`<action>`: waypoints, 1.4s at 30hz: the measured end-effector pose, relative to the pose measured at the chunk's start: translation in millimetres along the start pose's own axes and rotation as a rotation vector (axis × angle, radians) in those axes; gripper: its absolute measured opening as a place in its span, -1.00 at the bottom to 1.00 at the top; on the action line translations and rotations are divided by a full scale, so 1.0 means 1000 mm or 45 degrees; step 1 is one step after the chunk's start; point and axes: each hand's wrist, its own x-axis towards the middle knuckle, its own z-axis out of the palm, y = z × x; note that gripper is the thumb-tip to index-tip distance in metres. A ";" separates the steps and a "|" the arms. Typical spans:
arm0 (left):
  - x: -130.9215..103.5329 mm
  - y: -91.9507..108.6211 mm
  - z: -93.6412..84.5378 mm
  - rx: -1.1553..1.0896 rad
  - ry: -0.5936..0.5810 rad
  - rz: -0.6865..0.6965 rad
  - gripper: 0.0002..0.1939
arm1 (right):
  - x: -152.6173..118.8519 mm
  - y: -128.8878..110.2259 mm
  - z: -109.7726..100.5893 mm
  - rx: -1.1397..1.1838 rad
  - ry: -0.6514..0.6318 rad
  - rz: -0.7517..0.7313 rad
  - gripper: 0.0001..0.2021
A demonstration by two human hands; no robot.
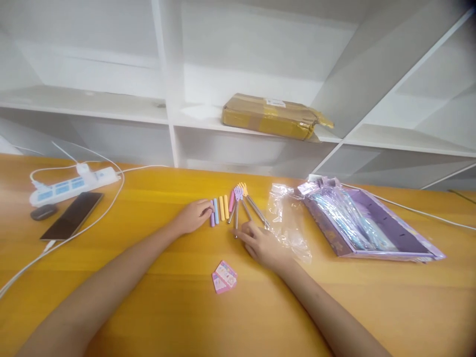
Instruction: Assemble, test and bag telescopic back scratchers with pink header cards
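The left forearm, lower left of the frame, and the right forearm, lower right, are bare and slim, tapering smoothly; the left hand and right hand are bare too.

Before you, a smooth wooden tabletop with a soft sheen; shiny metal rods; clear, crinkled, glossy plastic packaging; a brown cardboard box under shiny tape; a dark, glossy phone screen.

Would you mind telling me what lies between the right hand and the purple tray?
A crumpled, clear plastic wrapper lies on the table between the right hand and the purple tray, as the head view shows.
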 end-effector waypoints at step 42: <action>-0.008 0.011 -0.001 -0.079 -0.035 0.014 -0.66 | 0.007 -0.002 0.003 1.116 0.673 0.945 -0.75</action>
